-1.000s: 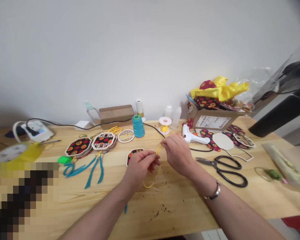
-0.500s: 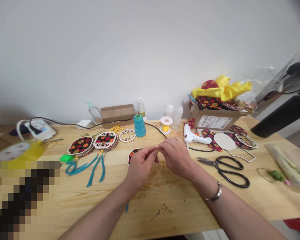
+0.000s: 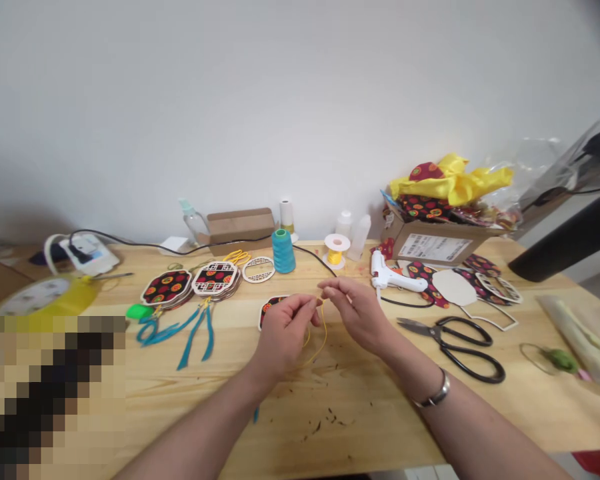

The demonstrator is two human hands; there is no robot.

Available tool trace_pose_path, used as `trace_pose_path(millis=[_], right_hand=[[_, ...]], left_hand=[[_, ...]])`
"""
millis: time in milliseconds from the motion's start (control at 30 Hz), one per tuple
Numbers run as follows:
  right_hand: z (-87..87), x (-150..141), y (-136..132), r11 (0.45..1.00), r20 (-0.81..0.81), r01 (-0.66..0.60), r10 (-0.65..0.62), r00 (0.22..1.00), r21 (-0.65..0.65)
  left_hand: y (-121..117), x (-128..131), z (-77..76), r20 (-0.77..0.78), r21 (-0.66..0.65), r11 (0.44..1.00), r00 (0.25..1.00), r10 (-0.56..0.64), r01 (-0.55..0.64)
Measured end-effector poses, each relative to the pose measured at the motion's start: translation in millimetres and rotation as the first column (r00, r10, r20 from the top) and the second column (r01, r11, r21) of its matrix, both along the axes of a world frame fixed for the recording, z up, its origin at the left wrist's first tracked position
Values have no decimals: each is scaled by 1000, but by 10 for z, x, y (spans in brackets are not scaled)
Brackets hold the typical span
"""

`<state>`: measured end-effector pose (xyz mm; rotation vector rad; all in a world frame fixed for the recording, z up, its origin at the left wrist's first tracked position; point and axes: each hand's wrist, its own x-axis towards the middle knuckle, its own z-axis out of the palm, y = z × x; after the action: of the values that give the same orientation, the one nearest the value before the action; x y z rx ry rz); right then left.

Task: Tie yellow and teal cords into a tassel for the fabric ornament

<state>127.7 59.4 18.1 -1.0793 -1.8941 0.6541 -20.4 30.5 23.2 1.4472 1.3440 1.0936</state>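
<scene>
My left hand (image 3: 286, 327) is closed, its thumb and forefinger pinching a thin yellow cord (image 3: 325, 337) over the middle of the table. The cord hangs in a loop below the fingertips. Close beside it, my right hand (image 3: 357, 310) is also closed, with bent fingers at the cord's upper part; the exact grip is too small to see clearly. Behind my left hand lies a patterned fabric panel with a pale rim (image 3: 269, 310), mostly covered by the hand. A bit of blue ribbon (image 3: 256, 415) shows beside my left forearm.
Black-handled scissors (image 3: 445, 333) and a white glue gun (image 3: 397, 277) lie right of my hands. A teal thread cone (image 3: 283, 252) and yellow cord spool (image 3: 335, 253) stand behind. Leftward are stacked framed panels (image 3: 215, 279) with teal ribbons (image 3: 197, 333). A cardboard box (image 3: 433, 243) holds fabric.
My right fingertips have drawn slightly apart from my left fingertips and opened a little. The left hand keeps its pinch on the cord. The whole view has shifted slightly.
</scene>
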Motion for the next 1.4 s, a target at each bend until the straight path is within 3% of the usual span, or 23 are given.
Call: trace_pose_path(millis=[133, 267, 367, 467, 667, 967, 1100, 1233, 1400], right_hand=[[-37, -40, 3, 971, -222, -63, 11, 975, -229], [-85, -81, 7, 942, -346, -72, -49, 937, -329], [-78, -85, 8, 950, -332, -53, -55, 942, -309], [-60, -76, -4, 982, -208, 15, -55, 976, -190], [-70, -58, -30, 997, -30, 64, -65, 997, -52], [-44, -60, -51, 998, 20, 42, -41, 999, -41], [-56, -49, -32, 999, 21, 45, -45, 999, -26], [-59, -32, -11, 997, -26, 66, -67, 997, -39], [-66, -22, 23, 989, -167, 12, -38, 985, -151]], left_hand=[[5, 3, -28, 114, -76, 997, 993, -8, 17], [-3, 20, -48, 221, -150, 986, 975, -37, 72], [-4, 27, -50, 334, -205, 971, 941, -49, 123], [-9, 25, -29, 404, -209, 966, 913, -55, 151], [-31, 32, 31, 448, -234, 956, 892, -56, 177], [-30, 38, 17, 371, -184, 968, 924, -94, 172], [-30, 46, 27, 421, -197, 965, 904, -76, 173], [-27, 56, 37, 461, -238, 958, 887, -35, 162], [-14, 52, 17, 410, -191, 972, 911, -48, 137]])
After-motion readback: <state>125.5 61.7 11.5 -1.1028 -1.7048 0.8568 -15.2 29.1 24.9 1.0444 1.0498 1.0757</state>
